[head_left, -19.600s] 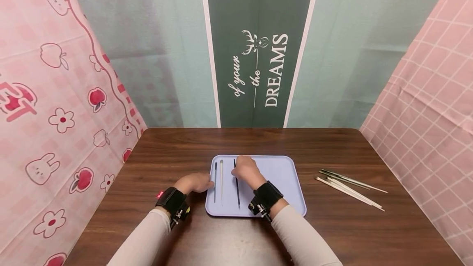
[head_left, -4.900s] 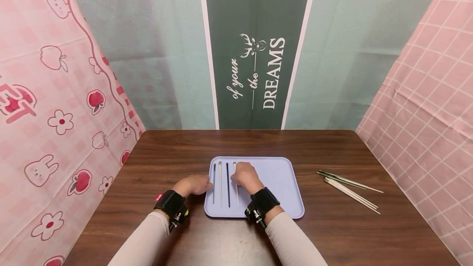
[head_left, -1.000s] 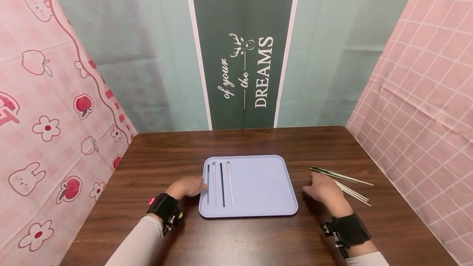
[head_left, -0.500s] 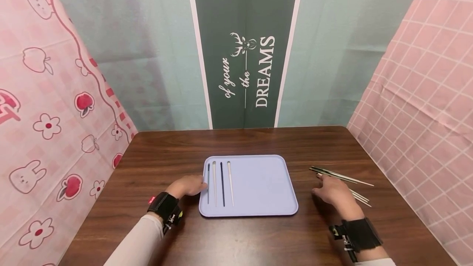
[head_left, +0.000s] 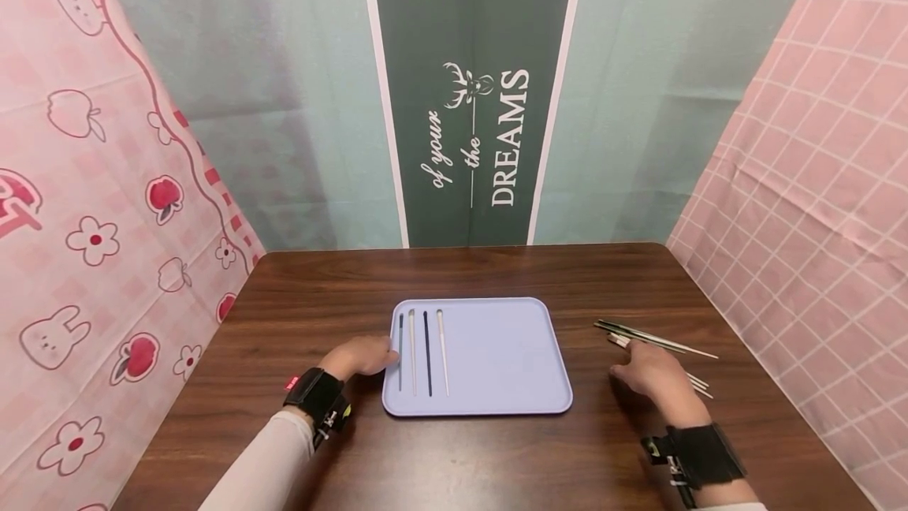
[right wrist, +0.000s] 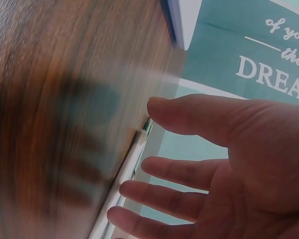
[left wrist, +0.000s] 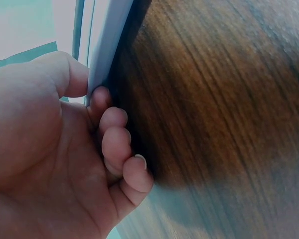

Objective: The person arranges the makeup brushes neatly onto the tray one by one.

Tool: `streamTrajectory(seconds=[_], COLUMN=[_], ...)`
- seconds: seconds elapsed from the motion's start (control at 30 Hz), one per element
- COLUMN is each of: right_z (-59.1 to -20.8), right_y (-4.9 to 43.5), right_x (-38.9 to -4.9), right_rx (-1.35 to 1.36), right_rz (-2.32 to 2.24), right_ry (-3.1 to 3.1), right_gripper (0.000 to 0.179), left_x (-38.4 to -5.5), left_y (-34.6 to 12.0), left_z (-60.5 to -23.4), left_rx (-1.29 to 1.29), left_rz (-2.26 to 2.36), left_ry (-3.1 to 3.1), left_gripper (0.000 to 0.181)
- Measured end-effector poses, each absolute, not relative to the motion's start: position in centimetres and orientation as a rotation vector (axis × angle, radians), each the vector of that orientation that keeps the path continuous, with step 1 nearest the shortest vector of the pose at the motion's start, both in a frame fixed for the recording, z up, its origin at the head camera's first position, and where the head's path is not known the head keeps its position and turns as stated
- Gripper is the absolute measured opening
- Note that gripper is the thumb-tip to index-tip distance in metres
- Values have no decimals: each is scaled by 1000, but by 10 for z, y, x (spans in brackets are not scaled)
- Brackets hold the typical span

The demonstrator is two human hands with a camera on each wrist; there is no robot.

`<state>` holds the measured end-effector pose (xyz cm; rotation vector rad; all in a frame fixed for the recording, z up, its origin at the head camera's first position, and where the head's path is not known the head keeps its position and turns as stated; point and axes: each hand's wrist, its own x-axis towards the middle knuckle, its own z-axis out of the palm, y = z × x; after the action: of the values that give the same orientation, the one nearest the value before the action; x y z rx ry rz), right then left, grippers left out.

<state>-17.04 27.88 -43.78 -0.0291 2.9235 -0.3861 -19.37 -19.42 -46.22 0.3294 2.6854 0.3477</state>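
My left hand (head_left: 362,355) pinches the left rim of a lavender tray (head_left: 504,353), the thumb above and the index finger against its outer side. In a row at the tray's left lie several thin paintbrushes: blue-grey (head_left: 400,353), cream (head_left: 414,353), dark navy (head_left: 428,353) and white (head_left: 443,353). My right hand (head_left: 653,371) hovers over a loose pile right of the tray, hiding the middle of the white brushes (head_left: 698,385). In the right wrist view its fingers are spread, beside a white brush (right wrist: 118,185); nothing is gripped. Dark green brushes (head_left: 619,330) lie just behind.
Everything stands on a dark wood table (head_left: 468,456). A green curtain (head_left: 468,219) with lettering hangs behind its far edge. Pink patterned cloths hang at the left (head_left: 120,290) and right (head_left: 780,219).
Compared with the oldest frame, the navy brush lies released and a white brush is beside it. My right hand has left the tray for the pile, shifting slightly right lately. The left stays.
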Motion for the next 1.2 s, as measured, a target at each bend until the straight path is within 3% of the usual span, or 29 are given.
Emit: streamTrajectory(seconds=[0.13, 0.43, 0.87, 1.2], right_z=[-437, -438, -443, -448], right_y=[283, 289, 300, 314], right_x=[-169, -169, -175, -186], right_rx=[-31, -22, -19, 66], right_rz=[-400, -334, -364, -371], right_ry=[2939, 2909, 2947, 2856], right_gripper=[40, 44, 22, 18], left_x=[-194, -192, -190, -190], left_y=[-194, -194, -193, -192], left_z=[-463, -462, -459, -458], left_rx=[334, 330, 309, 322], left_rz=[350, 357, 356, 356], left_ry=[2690, 2687, 2687, 2693], left_gripper=[26, 26, 25, 26])
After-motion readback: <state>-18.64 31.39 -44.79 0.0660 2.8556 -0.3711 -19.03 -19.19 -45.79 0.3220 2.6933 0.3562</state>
